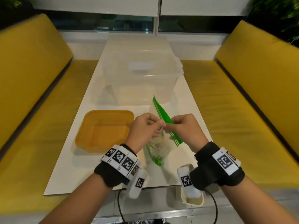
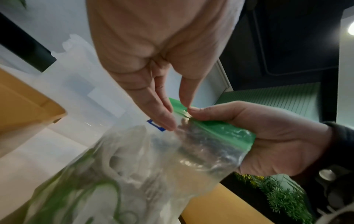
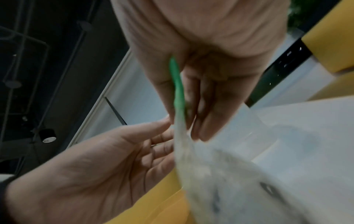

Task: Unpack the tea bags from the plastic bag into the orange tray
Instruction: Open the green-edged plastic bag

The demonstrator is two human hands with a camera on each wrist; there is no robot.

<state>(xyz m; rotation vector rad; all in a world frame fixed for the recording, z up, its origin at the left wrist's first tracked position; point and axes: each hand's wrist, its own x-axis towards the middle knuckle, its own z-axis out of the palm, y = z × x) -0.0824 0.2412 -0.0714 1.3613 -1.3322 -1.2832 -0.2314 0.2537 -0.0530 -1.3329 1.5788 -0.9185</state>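
Both hands, left hand [image 1: 144, 126] and right hand [image 1: 186, 128], pinch the plastic bag [image 1: 159, 143] (green edge).

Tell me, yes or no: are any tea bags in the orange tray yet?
No, the orange tray shows only its bare floor, and both hands hold the plastic bag.

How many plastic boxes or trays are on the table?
2. The orange tray sits left of the hands, and a clear plastic box stands behind it, farther back on the white table.
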